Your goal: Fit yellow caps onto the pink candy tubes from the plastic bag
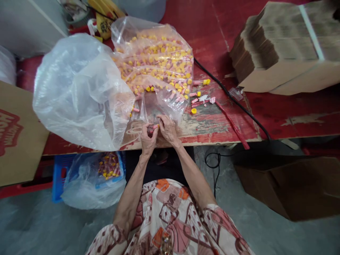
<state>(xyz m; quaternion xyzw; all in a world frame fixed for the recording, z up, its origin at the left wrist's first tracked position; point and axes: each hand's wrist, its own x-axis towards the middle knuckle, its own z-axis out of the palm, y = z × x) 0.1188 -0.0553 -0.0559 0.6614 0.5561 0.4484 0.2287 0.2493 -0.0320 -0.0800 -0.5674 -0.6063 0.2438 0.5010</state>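
My left hand (148, 141) is closed around a small pink tube with a yellow cap (153, 128), just above the table's front edge. Right beside it, my right hand (168, 130) has its fingers curled together near the capped end; what they pinch is too small to make out. Just beyond both hands lies a large clear plastic bag (159, 58) full of pink tubes with yellow caps, its mouth facing me. Several loose tubes (195, 94) and a yellow cap (193, 111) lie to the right of the bag.
A puffed plastic bag (79, 92) stands at left beside a printed carton (18, 134). Below, a blue basket (58, 177) holds a bag of capped pieces. Flattened cardboard (289, 74) is stacked at right. A black cable (231, 95) and red strip (233, 127) cross the table (292, 109).
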